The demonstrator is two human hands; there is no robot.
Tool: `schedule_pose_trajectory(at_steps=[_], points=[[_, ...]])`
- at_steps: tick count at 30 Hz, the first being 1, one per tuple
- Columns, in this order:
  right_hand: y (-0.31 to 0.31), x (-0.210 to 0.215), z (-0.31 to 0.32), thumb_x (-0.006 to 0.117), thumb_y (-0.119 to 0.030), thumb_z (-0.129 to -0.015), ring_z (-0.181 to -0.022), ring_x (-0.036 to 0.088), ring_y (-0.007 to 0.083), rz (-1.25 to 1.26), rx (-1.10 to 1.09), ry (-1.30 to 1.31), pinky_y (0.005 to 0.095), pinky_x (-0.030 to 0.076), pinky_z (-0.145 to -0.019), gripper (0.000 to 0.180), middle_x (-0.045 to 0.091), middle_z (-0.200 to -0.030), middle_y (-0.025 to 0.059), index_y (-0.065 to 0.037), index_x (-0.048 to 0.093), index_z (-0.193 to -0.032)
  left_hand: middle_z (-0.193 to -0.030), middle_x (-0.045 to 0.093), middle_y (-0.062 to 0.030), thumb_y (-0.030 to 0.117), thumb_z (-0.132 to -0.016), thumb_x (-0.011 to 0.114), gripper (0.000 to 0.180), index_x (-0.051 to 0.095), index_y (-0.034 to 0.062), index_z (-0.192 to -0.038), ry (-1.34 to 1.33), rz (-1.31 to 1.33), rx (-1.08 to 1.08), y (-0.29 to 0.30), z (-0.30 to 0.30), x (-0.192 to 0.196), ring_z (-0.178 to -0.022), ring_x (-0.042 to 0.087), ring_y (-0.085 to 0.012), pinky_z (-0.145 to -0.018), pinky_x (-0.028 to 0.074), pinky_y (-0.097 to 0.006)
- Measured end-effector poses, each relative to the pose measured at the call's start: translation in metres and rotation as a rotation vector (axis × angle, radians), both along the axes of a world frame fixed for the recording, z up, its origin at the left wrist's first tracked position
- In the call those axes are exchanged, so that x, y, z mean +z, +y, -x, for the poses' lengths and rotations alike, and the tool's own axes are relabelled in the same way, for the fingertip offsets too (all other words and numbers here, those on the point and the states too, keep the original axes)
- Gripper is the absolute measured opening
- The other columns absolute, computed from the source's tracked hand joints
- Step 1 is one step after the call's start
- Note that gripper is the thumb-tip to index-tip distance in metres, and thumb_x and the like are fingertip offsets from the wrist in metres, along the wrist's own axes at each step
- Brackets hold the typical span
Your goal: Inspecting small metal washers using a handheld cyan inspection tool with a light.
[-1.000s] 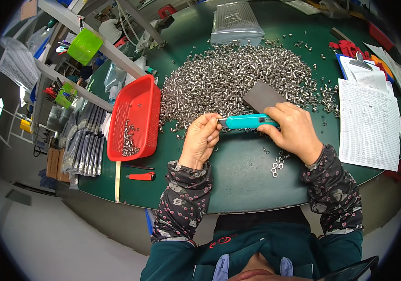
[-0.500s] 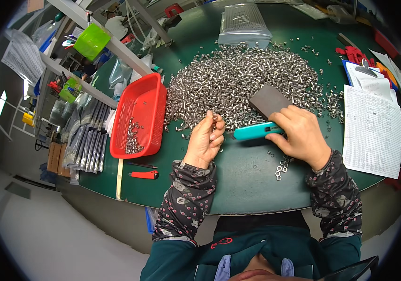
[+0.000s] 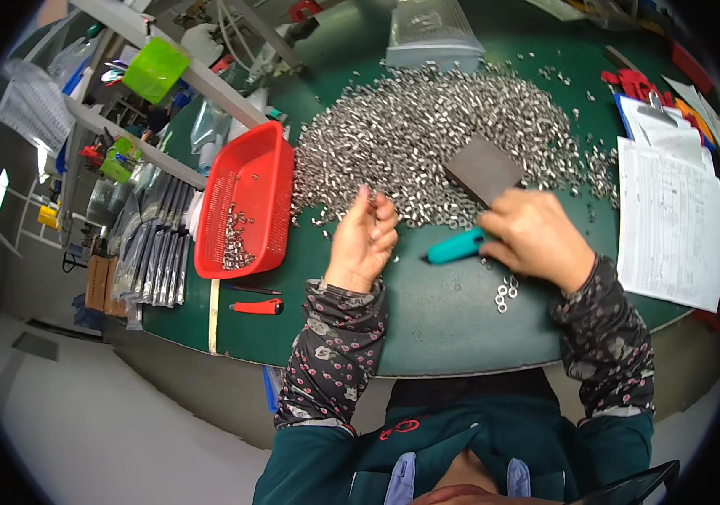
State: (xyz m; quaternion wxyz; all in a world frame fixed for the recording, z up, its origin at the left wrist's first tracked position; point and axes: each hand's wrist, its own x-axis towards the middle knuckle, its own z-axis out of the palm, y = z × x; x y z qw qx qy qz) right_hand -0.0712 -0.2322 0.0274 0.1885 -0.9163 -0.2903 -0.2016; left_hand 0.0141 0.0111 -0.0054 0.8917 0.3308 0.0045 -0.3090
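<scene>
1. The right hand [image 3: 536, 236] grasps the teal cutter [image 3: 452, 249], its tip toward the left.
2. The left hand [image 3: 362, 246] is half curled; I cannot tell if it holds something.
3. The cutter is between both hands, over the green surface [image 3: 435, 337], near the pile of metal rings [image 3: 402, 139].
4. A red basket [image 3: 273, 240] stands at left, papers [image 3: 667, 231] lie at right.
5. A grey frame [image 3: 208, 87] rises behind the basket.

The small rings [image 3: 414, 139] look shiny metal, the teal cutter [image 3: 456, 247] smooth plastic, the grey block [image 3: 486, 168] matt.
</scene>
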Motion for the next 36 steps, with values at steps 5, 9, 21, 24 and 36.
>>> schedule_pose_trajectory(at_steps=[5,9,21,24,36], points=[[-0.008,0.004,-0.008,0.069,-0.023,-0.068,-0.067,0.056,0.0264,-0.333,-0.216,-0.095,0.0371,0.043,-0.056,0.023,0.054,-0.068,0.0079,-0.006,0.058,-0.08,-0.074,0.044,-0.005,0.026,-0.093,0.042,0.023,0.049,0.0052,-0.087,-0.254,-0.065,-0.018,-0.007,0.005,0.018,-0.056,0.039,-0.0082,-0.037,0.026,-0.017],[-0.009,-0.002,-0.012,0.07,-0.02,-0.069,-0.07,0.058,0.0271,-0.423,-0.304,-0.147,0.0336,0.046,-0.06,0.024,0.059,-0.075,0.0105,-0.004,0.061,-0.084,-0.066,0.045,0.0056,0.01,-0.087,0.053,0.004,0.054,0.0056,-0.088,-0.462,-0.474,-0.208,-0.019,0.017,0.014,-0.053,0.036,-0.0019,-0.04,0.023,-0.016],[-0.005,-0.006,-0.007,0.07,-0.023,-0.069,-0.065,0.056,0.0256,-0.437,-0.301,-0.182,0.0344,0.044,-0.056,0.024,0.057,-0.07,0.008,-0.006,0.06,-0.083,-0.057,0.051,-0.0079,0.027,-0.062,0.077,0.037,0.055,0.0055,-0.081,-1.288,-1.308,-0.498,-0.076,0.091,0.029,-0.052,0.054,-0.0263,-0.049,0.042,-0.036],[-0.005,-0.005,-0.007,0.07,-0.023,-0.069,-0.064,0.055,0.0255,-0.426,-0.295,-0.196,0.0345,0.044,-0.056,0.024,0.055,-0.069,0.0076,-0.006,0.06,-0.083,-0.065,0.058,-0.0101,0.026,-0.065,0.075,0.034,0.053,0.0058,-0.081,-1.444,-1.336,-0.389,-0.078,0.093,0.023,-0.06,0.058,-0.0304,-0.052,0.045,-0.039],[-0.007,-0.004,-0.01,0.07,-0.021,-0.069,-0.065,0.056,0.0264,-0.398,-0.286,-0.144,0.0347,0.044,-0.057,0.024,0.056,-0.07,0.0089,-0.005,0.06,-0.083,-0.057,0.051,-0.0069,0.011,-0.073,0.068,0.016,0.056,0.0017,-0.078,-1.53,-1.237,-0.237,-0.07,0.076,0.015,-0.049,0.05,-0.0165,-0.047,0.041,-0.029]])
